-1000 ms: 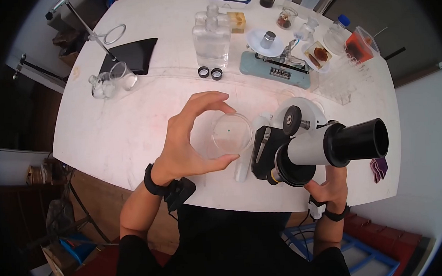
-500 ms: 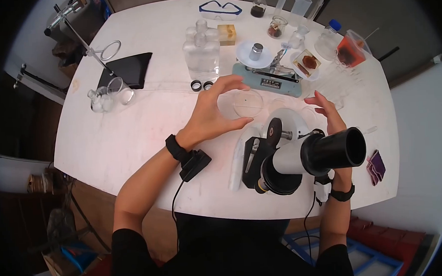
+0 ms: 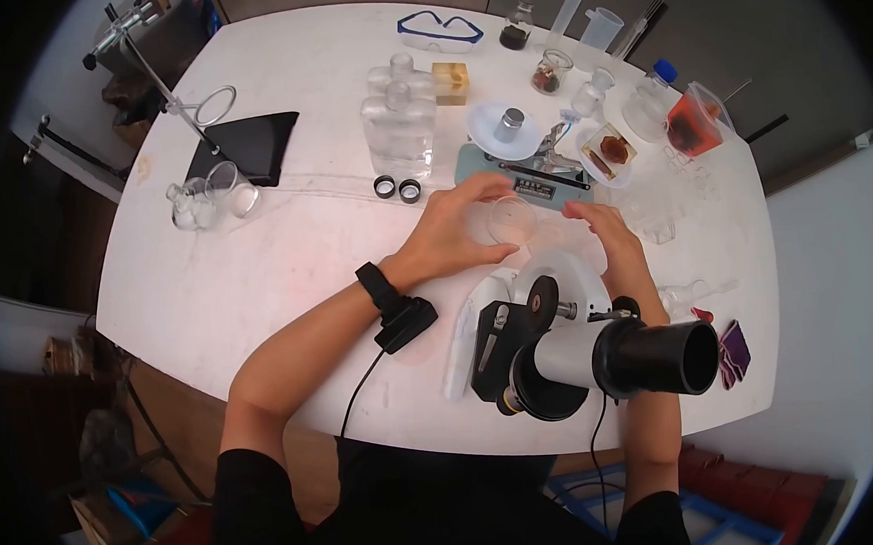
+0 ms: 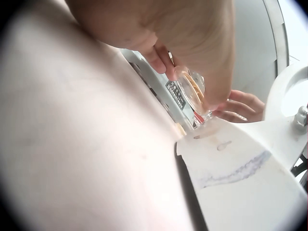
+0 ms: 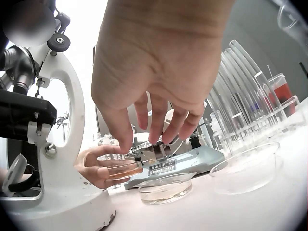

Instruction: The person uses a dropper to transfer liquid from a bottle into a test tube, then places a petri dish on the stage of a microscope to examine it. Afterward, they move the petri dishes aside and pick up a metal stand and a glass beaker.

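Note:
My left hand (image 3: pixel 446 234) pinches a clear round dish (image 3: pixel 513 221) by its rim, between thumb and fingers. From the right wrist view, this dish (image 5: pixel 124 170) looks slightly tilted, with a thin orange-brown tint. My right hand (image 3: pixel 621 251) reaches past the microscope (image 3: pixel 579 356), holding nothing. Its fingers (image 5: pixel 159 120) point down, spread and slightly bent, above a second shallow dish (image 5: pixel 166 190) on the table. A third clear round piece (image 5: pixel 248 171) lies farther right. In the left wrist view, the left hand (image 4: pixel 178 43) partly covers its dish (image 4: pixel 193 90).
Beyond the hands stands a blue-green balance (image 3: pixel 480 167) with a metal weight (image 3: pixel 510 123). Clear bottles (image 3: pixel 399 126) and two black caps (image 3: pixel 397 189) are left of it. Test tubes (image 5: pixel 240 86) stand in a rack at right. Beakers and a ring stand (image 3: pixel 186 113) are far left.
The left hand has carried its dish forward and right, near the balance. The right hand has come from beside the microscope's near side to beyond it, over the other dishes.

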